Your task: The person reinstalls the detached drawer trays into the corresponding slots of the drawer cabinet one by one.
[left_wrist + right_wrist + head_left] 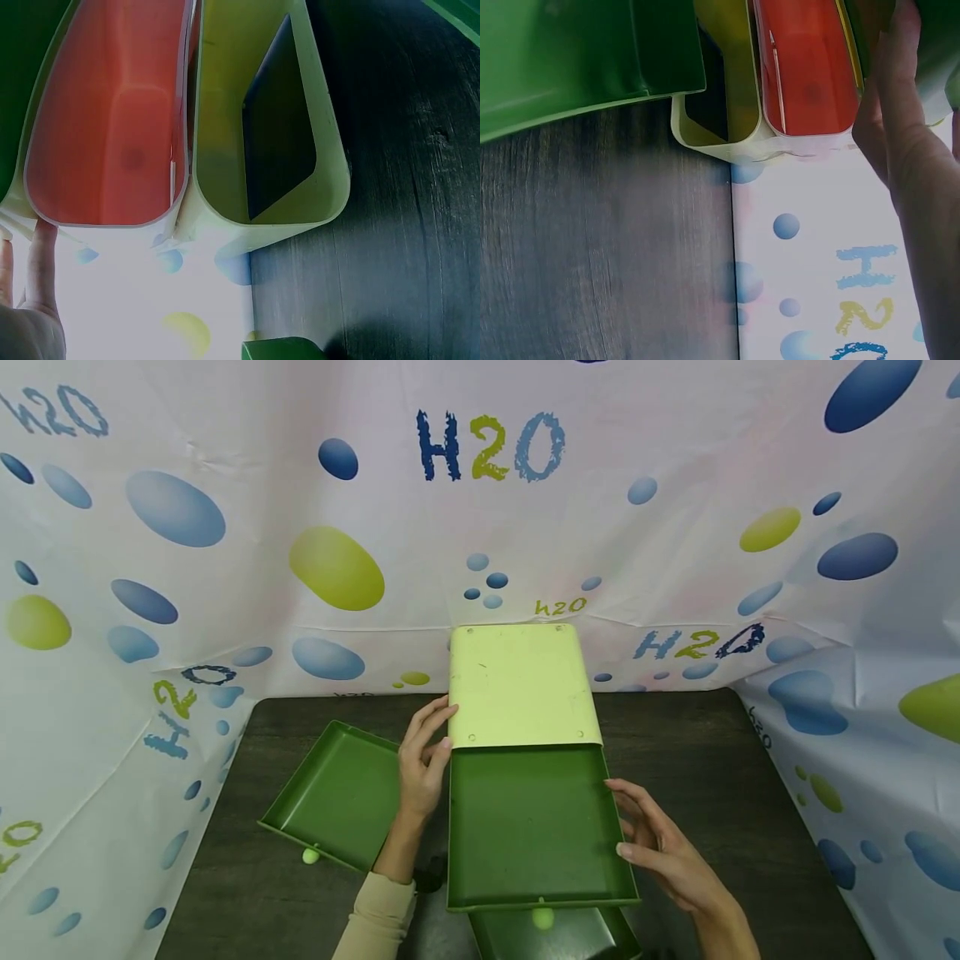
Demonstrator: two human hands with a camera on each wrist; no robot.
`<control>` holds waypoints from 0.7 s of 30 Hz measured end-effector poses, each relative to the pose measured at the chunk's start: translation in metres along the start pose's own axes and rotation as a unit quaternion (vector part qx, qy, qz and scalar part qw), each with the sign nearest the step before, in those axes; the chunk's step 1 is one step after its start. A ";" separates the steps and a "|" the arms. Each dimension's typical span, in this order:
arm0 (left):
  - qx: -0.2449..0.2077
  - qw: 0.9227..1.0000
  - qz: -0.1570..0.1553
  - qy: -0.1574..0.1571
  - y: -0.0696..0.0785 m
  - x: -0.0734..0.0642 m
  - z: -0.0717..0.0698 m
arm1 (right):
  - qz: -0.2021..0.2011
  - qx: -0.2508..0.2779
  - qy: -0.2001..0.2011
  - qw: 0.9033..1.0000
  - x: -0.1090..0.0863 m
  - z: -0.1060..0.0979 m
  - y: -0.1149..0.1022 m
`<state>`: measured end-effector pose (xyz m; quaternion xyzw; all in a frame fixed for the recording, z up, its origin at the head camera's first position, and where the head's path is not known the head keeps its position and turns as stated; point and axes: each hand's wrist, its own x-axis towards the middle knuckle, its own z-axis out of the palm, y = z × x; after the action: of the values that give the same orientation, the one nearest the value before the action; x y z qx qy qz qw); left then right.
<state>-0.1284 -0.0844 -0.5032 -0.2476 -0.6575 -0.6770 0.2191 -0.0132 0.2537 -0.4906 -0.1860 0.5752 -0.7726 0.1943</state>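
A pale yellow drawer cabinet [521,689] stands against the back sheet, with a green drawer [532,827] reaching out of its top slot toward me. A light green knob [543,919] sits on the drawer's front. Both wrist views show a red compartment [139,150] and a yellow compartment [225,135] below that slot, without drawers. My left hand [423,768] rests its fingertips along the cabinet's left side. On the other side, my right hand [663,852] touches the drawer's right wall with fingertips and thumb, fingers loosely bent; some fingers are partly hidden by the drawer.
Left of the cabinet, a second green drawer [337,793] lies angled on the dark table [712,752], partly behind my left forearm. Another green drawer [558,935] lies at the front, overlapped by the upper one. A patterned sheet [420,527] encloses the table's back and sides.
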 end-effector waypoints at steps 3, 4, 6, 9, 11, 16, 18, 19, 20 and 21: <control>0.001 1.000 -0.004 0.001 0.000 0.000 0.000 | 0.000 -0.001 0.001 1.000 0.001 0.000 0.000; 0.001 1.000 -0.005 0.002 0.001 0.000 0.001 | -0.001 -0.002 0.001 1.000 0.002 -0.001 0.000; 0.001 1.000 -0.006 0.003 0.001 0.000 0.001 | -0.002 -0.003 0.001 1.000 0.003 -0.001 0.000; 0.000 1.000 -0.003 0.006 -0.001 0.000 0.002 | -0.007 -0.013 0.003 1.000 0.004 -0.001 0.000; -0.002 1.000 0.001 0.007 -0.001 0.000 0.002 | -0.011 -0.019 0.004 1.000 0.005 -0.001 0.001; -0.004 1.000 0.006 0.008 -0.002 -0.001 0.003 | -0.023 -0.020 0.003 1.000 0.006 -0.001 0.000; -0.002 1.000 0.008 0.008 -0.002 -0.001 0.003 | -0.029 -0.016 -0.002 0.999 0.007 0.000 -0.001; -0.001 1.000 0.008 0.009 -0.002 0.000 0.003 | -0.033 -0.012 -0.006 0.999 0.007 0.000 -0.001; 0.000 1.000 0.009 0.009 -0.002 0.000 0.003 | -0.034 -0.007 -0.007 0.999 0.008 0.000 -0.001; 0.001 1.000 0.009 0.009 -0.001 0.000 0.003 | -0.036 -0.005 -0.009 0.999 0.008 0.001 -0.001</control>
<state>-0.1291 -0.0809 -0.5041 -0.2473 -0.6538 -0.6767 0.2311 -0.0199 0.2494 -0.4889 -0.2145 0.5704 -0.7744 0.1702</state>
